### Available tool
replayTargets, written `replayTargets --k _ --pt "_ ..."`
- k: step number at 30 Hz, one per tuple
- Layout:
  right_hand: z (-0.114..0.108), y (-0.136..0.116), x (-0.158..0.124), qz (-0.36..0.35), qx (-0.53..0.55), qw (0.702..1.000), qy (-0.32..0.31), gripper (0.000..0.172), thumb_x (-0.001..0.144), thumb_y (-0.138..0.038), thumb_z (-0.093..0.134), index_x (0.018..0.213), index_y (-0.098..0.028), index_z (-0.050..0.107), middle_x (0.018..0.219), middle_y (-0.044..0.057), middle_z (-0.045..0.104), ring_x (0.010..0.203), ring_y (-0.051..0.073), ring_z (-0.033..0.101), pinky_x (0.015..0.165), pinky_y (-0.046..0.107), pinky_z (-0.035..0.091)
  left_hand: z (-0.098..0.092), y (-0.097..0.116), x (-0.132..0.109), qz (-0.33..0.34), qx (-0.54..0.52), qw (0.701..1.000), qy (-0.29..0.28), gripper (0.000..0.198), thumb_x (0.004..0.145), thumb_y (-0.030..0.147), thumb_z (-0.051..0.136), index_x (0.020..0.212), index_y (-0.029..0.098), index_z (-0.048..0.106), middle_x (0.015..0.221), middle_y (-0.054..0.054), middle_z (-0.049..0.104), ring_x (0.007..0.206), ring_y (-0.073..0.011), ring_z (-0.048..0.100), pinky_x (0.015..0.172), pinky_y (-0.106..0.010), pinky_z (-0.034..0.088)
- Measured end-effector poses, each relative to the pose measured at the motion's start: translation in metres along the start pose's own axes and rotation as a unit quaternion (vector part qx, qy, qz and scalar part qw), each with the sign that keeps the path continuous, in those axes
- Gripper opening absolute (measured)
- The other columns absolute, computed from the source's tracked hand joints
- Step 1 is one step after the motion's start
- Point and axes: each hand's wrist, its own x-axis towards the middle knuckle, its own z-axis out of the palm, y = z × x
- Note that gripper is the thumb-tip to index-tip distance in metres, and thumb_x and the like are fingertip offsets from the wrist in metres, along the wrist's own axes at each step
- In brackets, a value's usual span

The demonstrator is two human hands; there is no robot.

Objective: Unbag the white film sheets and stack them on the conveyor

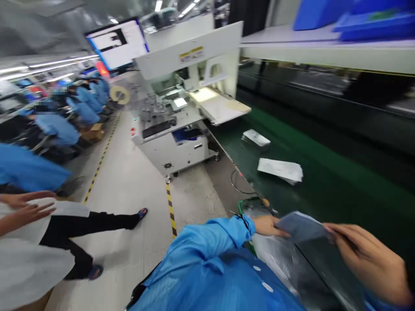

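My left hand (pixel 267 226), in a blue sleeve, grips the left edge of a flat grey pouch (pixel 303 226). My right hand (pixel 366 255) pinches the pouch's right edge, so both hands hold it just above the near end of the green conveyor belt (pixel 324 181). Below the pouch lies crumpled clear plastic film (pixel 279 255).
Two white packets (pixel 281 169) (pixel 256 138) lie further up the belt. A white machine (pixel 181 108) with a keyboard stands at the belt's far left. A seated person's legs (pixel 94 224) and hands stretch across the floor at left. Workers in blue sit in rows behind.
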Motion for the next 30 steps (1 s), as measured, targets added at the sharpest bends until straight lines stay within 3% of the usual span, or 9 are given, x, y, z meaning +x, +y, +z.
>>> replayTargets --k 5,10,14,17,26,30 --pt "-0.004 0.019 -0.007 0.005 -0.056 0.996 0.066 0.015 0.090 -0.024 0.045 0.091 -0.020 0.060 0.081 0.004 0.062 0.071 0.013 0.060 0.062 0.024 0.049 0.010 0.016 0.054 0.032 0.038 0.997 0.060 0.032 0.077 0.018 0.063 0.108 0.010 0.064 0.104 -0.007 0.064 0.101 -0.0205 0.058 0.095 -0.030 0.043" --pt "0.017 0.040 -0.020 0.056 -0.113 0.989 0.080 0.020 0.091 -0.020 0.044 0.090 -0.016 0.064 0.084 0.006 0.063 0.074 0.014 0.060 0.065 0.023 0.048 0.016 0.021 0.095 0.042 0.051 0.996 0.064 0.030 0.077 0.014 0.064 0.106 0.007 0.064 0.104 -0.010 0.064 0.101 -0.0197 0.058 0.095 -0.029 0.042" --pt "0.045 0.059 -0.032 0.107 -0.137 0.984 0.032 0.033 0.094 -0.023 0.034 0.086 -0.016 0.065 0.084 0.006 0.065 0.074 0.015 0.061 0.064 0.025 0.049 0.019 0.011 0.104 -0.003 0.065 0.995 0.074 0.038 0.073 0.017 0.070 0.108 0.006 0.061 0.105 -0.012 0.063 0.100 -0.0212 0.058 0.094 -0.032 0.043" --pt "0.053 0.063 -0.036 0.141 -0.124 0.981 0.054 0.030 0.093 -0.023 0.037 0.087 -0.016 0.065 0.089 0.006 0.066 0.082 0.015 0.061 0.070 0.025 0.050 0.023 0.004 0.104 -0.001 0.046 0.996 0.080 0.040 0.073 0.016 0.070 0.109 0.005 0.059 0.106 -0.012 0.062 0.100 -0.0203 0.058 0.094 -0.032 0.043" --pt "0.042 0.051 -0.033 0.145 -0.102 0.976 0.128 0.018 0.089 -0.018 0.045 0.082 -0.015 0.062 0.083 0.005 0.063 0.079 0.014 0.060 0.073 0.025 0.050 0.031 0.010 0.116 0.046 0.007 0.998 0.052 0.033 0.072 0.011 0.069 0.104 0.009 0.061 0.099 -0.008 0.064 0.094 -0.0180 0.058 0.090 -0.030 0.044" --pt "0.036 0.047 -0.030 0.141 -0.145 0.970 0.136 0.018 0.089 -0.021 0.046 0.081 -0.017 0.062 0.084 0.002 0.064 0.077 0.013 0.060 0.065 0.023 0.048 0.031 0.007 0.124 0.077 -0.036 0.995 0.052 0.035 0.067 0.007 0.071 0.102 0.011 0.063 0.097 -0.006 0.064 0.095 -0.0176 0.058 0.092 -0.030 0.043"
